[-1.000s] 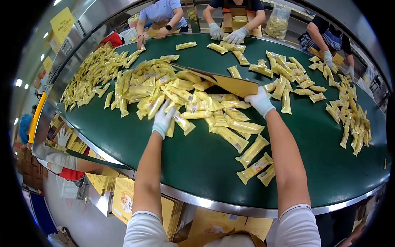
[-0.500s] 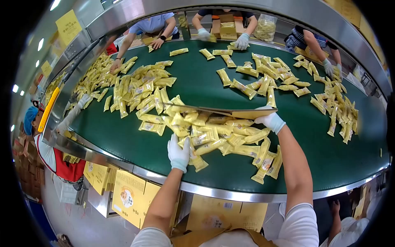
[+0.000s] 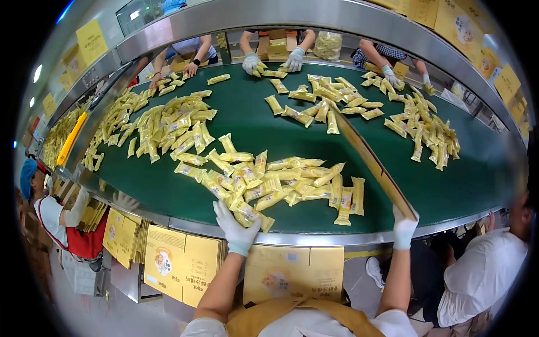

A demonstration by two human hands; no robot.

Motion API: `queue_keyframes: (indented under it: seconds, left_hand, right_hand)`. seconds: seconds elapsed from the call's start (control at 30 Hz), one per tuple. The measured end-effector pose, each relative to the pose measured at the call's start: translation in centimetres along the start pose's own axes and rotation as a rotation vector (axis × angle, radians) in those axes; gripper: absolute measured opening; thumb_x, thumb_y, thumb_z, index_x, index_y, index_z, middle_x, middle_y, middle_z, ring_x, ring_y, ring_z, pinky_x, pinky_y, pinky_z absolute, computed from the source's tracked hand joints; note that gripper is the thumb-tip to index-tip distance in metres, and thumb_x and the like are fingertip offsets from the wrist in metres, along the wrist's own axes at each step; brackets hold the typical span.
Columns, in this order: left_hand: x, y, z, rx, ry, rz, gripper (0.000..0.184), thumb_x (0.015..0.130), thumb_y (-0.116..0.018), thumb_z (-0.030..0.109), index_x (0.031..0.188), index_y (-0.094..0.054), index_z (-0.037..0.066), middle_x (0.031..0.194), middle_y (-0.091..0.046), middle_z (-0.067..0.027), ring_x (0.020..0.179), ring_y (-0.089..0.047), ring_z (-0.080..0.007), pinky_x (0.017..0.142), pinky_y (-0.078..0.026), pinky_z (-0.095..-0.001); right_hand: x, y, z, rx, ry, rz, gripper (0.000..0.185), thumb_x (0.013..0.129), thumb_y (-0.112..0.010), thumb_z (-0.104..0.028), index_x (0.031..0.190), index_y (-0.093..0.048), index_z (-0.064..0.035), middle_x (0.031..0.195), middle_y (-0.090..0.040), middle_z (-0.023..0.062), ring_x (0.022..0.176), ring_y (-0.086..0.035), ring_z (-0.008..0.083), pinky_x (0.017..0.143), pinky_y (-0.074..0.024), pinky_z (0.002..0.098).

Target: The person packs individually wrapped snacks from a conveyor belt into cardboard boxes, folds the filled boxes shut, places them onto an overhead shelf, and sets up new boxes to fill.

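Observation:
Near the front edge of the green table [image 3: 247, 126], my gloved left hand [image 3: 234, 226] rests beside a pile of yellow wrapped packets [image 3: 252, 182], fingers spread against its lower left side. My gloved right hand [image 3: 404, 224] grips the near end of a long flat cardboard piece [image 3: 373, 163], which points away from me and to the left, over the right part of the table. Its far end lies by another group of packets [image 3: 331, 92]. The near pile is between my left hand and the cardboard. A larger heap [image 3: 168, 123] lies beyond it to the left.
Co-workers' gloved hands [image 3: 251, 63] and bare hands [image 3: 191, 69] are at the far edge. More packets [image 3: 429, 132] lie at the right. Flat boxes [image 3: 292, 272] stand below the front edge. A person in red [image 3: 84, 238] is at the left, another person [image 3: 483, 275] at the right.
The cardboard has swung from lying across behind the near pile to pointing away at the right. The near packets are drawn closer to the front edge and apart from the heap.

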State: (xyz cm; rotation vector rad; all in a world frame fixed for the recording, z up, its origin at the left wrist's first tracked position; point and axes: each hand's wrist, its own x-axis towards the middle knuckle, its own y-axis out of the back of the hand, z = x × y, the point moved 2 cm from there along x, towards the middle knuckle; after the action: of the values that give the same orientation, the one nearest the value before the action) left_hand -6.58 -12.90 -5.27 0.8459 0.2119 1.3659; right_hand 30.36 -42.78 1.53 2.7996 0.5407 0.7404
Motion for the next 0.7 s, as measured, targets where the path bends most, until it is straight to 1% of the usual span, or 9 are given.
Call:
queue_keyframes:
  seconds: [0.03, 0.13, 0.2, 0.27, 0.4, 0.53, 0.57, 0.67, 0.7]
  left_hand:
    - [-0.3, -0.6, 0.1, 0.043, 0.018, -0.024, 0.131, 0.06, -0.089, 0.048, 0.157, -0.016, 0.0, 0.161, -0.012, -0.0312, 0.149, -0.017, -0.0477, 0.121, -0.011, -0.058]
    - [-0.1, -0.9, 2.9, 0.16, 0.061, -0.161, 0.13, 0.06, -0.088, 0.051, 0.158, -0.017, 0.004, 0.161, -0.01, -0.0315, 0.149, -0.015, -0.0475, 0.121, -0.01, -0.0602]
    - [-0.1, -1.4, 4.0, 0.217, 0.074, -0.196, 0.129, 0.062, -0.085, 0.057, 0.16, -0.017, 0.007, 0.16, -0.008, -0.0334, 0.151, -0.011, -0.0467, 0.121, -0.008, -0.0595]
    - [0.1, -1.5, 4.7, 0.266, 0.11, -0.225, 0.129, 0.062, -0.084, 0.059, 0.16, -0.016, 0.008, 0.16, -0.008, -0.0342, 0.151, -0.009, -0.0464, 0.121, -0.007, -0.0588]
    - [-0.2, -1.4, 3.7, 0.186, 0.075, -0.205, 0.128, 0.064, -0.083, 0.059, 0.16, -0.015, 0.009, 0.16, -0.008, -0.0348, 0.152, -0.008, -0.0459, 0.121, -0.006, -0.0579]
    - [-1.9, -0.9, 0.0, 0.001, 0.01, -0.072, 0.123, 0.065, -0.085, 0.053, 0.159, -0.02, 0.007, 0.158, -0.013, -0.0363, 0.148, -0.017, -0.047, 0.12, -0.014, -0.0573]
    - [-2.5, -0.4, -0.9, 0.02, -0.064, -0.014, 0.119, 0.067, -0.086, 0.044, 0.158, -0.02, 0.004, 0.158, -0.016, -0.0347, 0.145, -0.024, -0.0466, 0.119, -0.022, -0.054]
    - [-4.1, 3.4, -1.5, -0.159, -0.118, -0.005, 0.115, 0.07, -0.086, 0.034, 0.157, -0.019, 0.0, 0.159, -0.017, -0.0319, 0.144, -0.028, -0.0457, 0.118, -0.027, -0.0492]
    - [-4.6, 4.9, -1.0, -0.184, -0.128, -0.015, 0.111, 0.072, -0.086, 0.025, 0.157, -0.019, -0.001, 0.159, -0.019, -0.0298, 0.143, -0.031, -0.0434, 0.117, -0.03, -0.0449]
  right_hand:
    - [-2.3, 0.7, 0.0, -0.067, -0.064, 0.023, 0.031, 0.087, -0.065, 0.003, 0.118, -0.07, 0.0056, 0.112, -0.073, 0.0122, 0.1, -0.067, 0.0169, 0.093, -0.0514, 0.0309]
    - [-8.0, -1.8, -0.3, -0.068, -0.278, 0.027, 0.038, 0.085, -0.066, 0.002, 0.124, -0.067, 0.0044, 0.115, -0.073, 0.0135, 0.105, -0.067, 0.0193, 0.096, -0.0498, 0.0327]
    - [-9.4, -5.8, -5.7, -0.105, -0.32, -0.058, 0.045, 0.084, -0.066, 0.005, 0.129, -0.065, 0.0028, 0.123, -0.07, 0.0164, 0.115, -0.065, 0.0227, 0.101, -0.0476, 0.0344]
    - [-11.1, -10.4, -5.4, 0.038, -0.146, -0.024, 0.05, 0.083, -0.065, 0.007, 0.133, -0.061, 0.0014, 0.134, -0.064, 0.0193, 0.126, -0.06, 0.026, 0.107, -0.0435, 0.0344]
    - [-11.0, -15.5, -7.0, 0.028, -0.094, -0.042, 0.054, 0.083, -0.065, 0.009, 0.136, -0.058, 0.0031, 0.142, -0.058, 0.0204, 0.133, -0.054, 0.028, 0.114, -0.0365, 0.0331]
    - [-9.4, -13.2, -5.3, 0.116, -0.218, 0.108, 0.037, 0.093, -0.065, -0.002, 0.13, -0.063, 0.0035, 0.131, -0.066, 0.016, 0.119, -0.061, 0.0221, 0.106, -0.0433, 0.0318]
    - [-9.3, -11.2, -5.3, 0.166, -0.265, 0.158, 0.032, 0.095, -0.064, -0.005, 0.126, -0.064, 0.0043, 0.125, -0.068, 0.0144, 0.112, -0.062, 0.0194, 0.101, -0.0451, 0.0311]
    - [-10.6, -4.8, -6.7, 0.329, -0.339, 0.283, 0.025, 0.097, -0.065, -0.009, 0.118, -0.065, 0.0056, 0.112, -0.07, 0.0106, 0.097, -0.061, 0.014, 0.092, -0.0482, 0.0293]
    - [-11.3, -2.9, -7.0, 0.351, -0.239, 0.277, 0.027, 0.096, -0.066, -0.009, 0.119, -0.065, 0.0055, 0.113, -0.069, 0.0111, 0.1, -0.061, 0.0151, 0.094, -0.0472, 0.0308]
